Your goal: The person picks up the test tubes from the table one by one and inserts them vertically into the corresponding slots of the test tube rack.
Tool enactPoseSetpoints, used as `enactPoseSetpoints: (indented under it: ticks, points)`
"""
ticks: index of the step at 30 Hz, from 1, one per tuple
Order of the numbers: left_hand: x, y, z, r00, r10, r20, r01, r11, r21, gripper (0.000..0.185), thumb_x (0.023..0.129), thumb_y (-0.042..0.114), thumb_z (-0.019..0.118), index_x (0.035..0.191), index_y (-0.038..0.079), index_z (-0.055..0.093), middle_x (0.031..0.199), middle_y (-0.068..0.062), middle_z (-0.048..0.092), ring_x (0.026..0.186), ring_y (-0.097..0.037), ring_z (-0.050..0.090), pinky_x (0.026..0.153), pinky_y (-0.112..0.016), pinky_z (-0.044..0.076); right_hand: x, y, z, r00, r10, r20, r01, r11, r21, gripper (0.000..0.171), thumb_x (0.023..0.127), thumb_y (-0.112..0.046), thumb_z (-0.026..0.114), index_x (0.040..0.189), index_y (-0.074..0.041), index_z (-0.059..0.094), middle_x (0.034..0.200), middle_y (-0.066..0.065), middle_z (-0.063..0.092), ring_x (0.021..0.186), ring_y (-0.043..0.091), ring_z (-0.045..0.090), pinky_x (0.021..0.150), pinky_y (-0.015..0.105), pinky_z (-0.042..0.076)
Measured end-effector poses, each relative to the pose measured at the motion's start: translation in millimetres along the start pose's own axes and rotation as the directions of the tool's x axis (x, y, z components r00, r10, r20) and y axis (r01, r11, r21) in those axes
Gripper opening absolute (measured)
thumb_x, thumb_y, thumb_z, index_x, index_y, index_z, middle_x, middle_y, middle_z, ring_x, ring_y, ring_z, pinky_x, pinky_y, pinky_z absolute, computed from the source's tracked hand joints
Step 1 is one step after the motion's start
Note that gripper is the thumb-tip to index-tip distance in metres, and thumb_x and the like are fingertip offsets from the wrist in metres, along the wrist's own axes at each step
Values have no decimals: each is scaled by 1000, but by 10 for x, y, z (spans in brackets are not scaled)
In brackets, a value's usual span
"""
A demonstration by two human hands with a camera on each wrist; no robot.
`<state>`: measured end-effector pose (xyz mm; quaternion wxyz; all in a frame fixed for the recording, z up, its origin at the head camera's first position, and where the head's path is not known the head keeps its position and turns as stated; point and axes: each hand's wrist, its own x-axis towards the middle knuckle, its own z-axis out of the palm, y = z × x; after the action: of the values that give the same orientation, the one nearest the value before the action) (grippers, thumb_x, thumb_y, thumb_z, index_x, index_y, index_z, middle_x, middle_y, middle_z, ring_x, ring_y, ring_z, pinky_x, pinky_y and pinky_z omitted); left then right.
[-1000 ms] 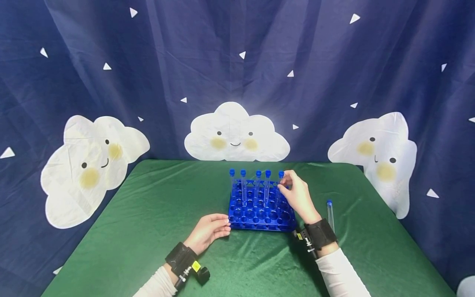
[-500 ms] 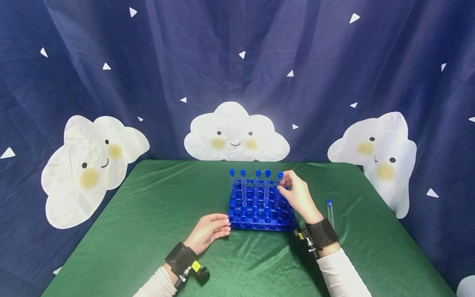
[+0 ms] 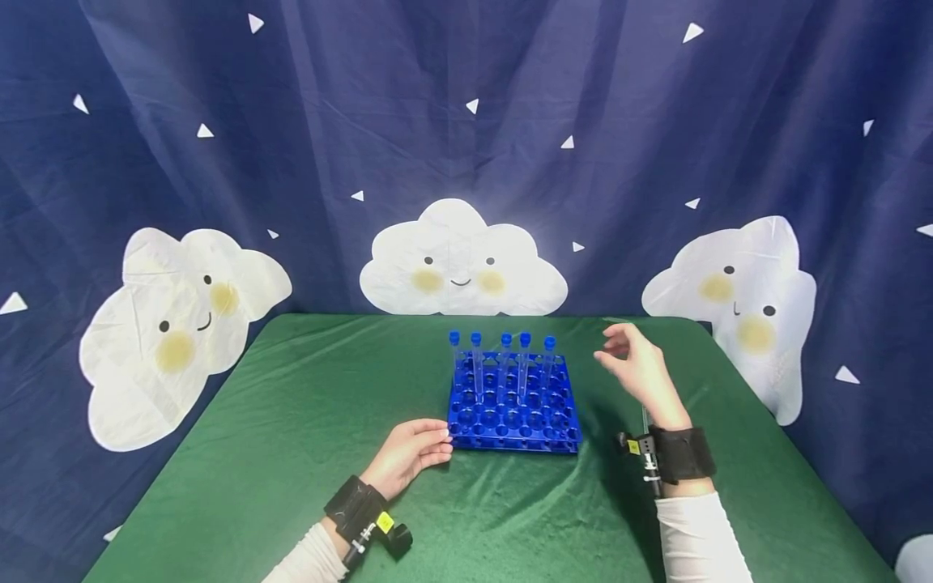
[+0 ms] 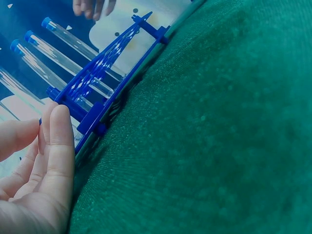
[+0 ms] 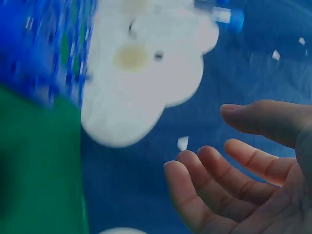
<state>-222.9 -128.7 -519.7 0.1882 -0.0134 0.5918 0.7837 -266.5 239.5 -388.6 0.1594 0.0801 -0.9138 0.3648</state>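
A blue test tube rack (image 3: 513, 443) stands on the table, with several clear, blue-capped test tubes (image 3: 479, 368) upright in its back half. At the rack's front left corner, my left hand (image 3: 408, 455) pinches the edge between thumb and fingers. The left wrist view shows that grip at the rack's end (image 4: 73, 109), beside the standing tubes (image 4: 63, 58). My right hand (image 3: 643, 374) is in the air right of the rack, fingers loosely bent and holding nothing. Most of a loose test tube (image 3: 645, 419) is hidden behind the right wrist.
A green cloth (image 3: 306, 405) covers the table. Behind it hangs a dark blue curtain (image 3: 408, 105) with white clouds and small white shapes. Black straps with cameras (image 3: 681, 455) sit on both wrists.
My right hand has let go of the rightmost test tube in the rack and moved right, over the loose tube. The left hand stays at the rack's corner.
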Motion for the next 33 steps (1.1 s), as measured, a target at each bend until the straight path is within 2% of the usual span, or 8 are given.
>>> enactPoseSetpoints:
  ticks: [6, 12, 14, 17, 21, 24, 27, 33]
  points:
    - [-25, 30, 7, 1000, 8, -1, -8, 1000, -6, 38, 91, 8, 65, 122, -10, 53, 92, -7, 68, 80, -13, 69, 80, -29, 62, -10, 188, -167, 988, 144, 54, -140, 988, -63, 43, 94, -19, 63, 126, 5, 48, 107, 26, 61, 93, 37, 64, 71, 38, 56]
    - [-41, 39, 16, 1000, 5, -5, -5, 1000, -6, 37, 92, 6, 64, 123, -11, 52, 92, -6, 68, 79, -13, 68, 79, -28, 62, -21, 389, -184, 936, 300, 184, -262, 943, -205, 53, 93, -25, 60, 127, 13, 44, 119, 37, 53, 100, 47, 57, 76, 51, 51]
    - [-42, 38, 17, 1000, 3, -7, -4, 1000, -5, 38, 92, 6, 64, 123, -11, 51, 92, -6, 68, 79, -13, 68, 79, -28, 62, -35, 467, -177, 916, 342, 210, -293, 928, -230, 54, 93, -25, 60, 126, 15, 43, 117, 39, 53, 95, 46, 59, 74, 50, 52]
    - [-43, 38, 20, 1000, 3, -9, -3, 1000, -3, 40, 91, 6, 65, 124, -12, 51, 92, -6, 68, 80, -13, 68, 79, -28, 62, -65, 594, -154, 897, 386, 217, -331, 910, -249, 50, 91, -23, 61, 118, 16, 45, 102, 35, 56, 78, 38, 61, 63, 42, 52]
    - [-45, 40, 22, 1000, 3, -9, -3, 1000, -1, 40, 91, 7, 65, 124, -12, 51, 92, -6, 68, 80, -13, 68, 79, -28, 62, -110, 739, -103, 882, 423, 207, -371, 895, -247, 30, 88, -18, 61, 94, 10, 51, 73, 17, 54, 59, 25, 56, 50, 33, 48]
    - [-43, 38, 24, 1000, 5, -9, -5, 1000, 1, 40, 91, 7, 65, 124, -11, 51, 92, -6, 68, 80, -13, 68, 79, -28, 62, -134, 813, -69, 875, 441, 201, -395, 889, -234, 20, 84, -15, 60, 79, 4, 54, 58, 6, 48, 49, 19, 52, 44, 30, 46]
    - [-39, 34, 23, 1000, 6, -7, -6, 1000, 0, 40, 91, 7, 65, 123, -11, 51, 92, -6, 68, 80, -13, 68, 79, -28, 62, -151, 866, -41, 870, 450, 202, -406, 886, -225, 17, 81, -13, 60, 73, 2, 57, 50, 1, 46, 43, 16, 49, 41, 28, 45]
    - [-14, 12, 14, 1000, -4, -10, 4, 1000, -2, 38, 91, 7, 66, 122, -9, 53, 92, -6, 68, 80, -13, 68, 80, -29, 62, -170, 913, -22, 862, 458, 220, -409, 882, -233, 16, 79, -9, 58, 75, 6, 61, 48, 4, 50, 42, 17, 52, 41, 28, 45]
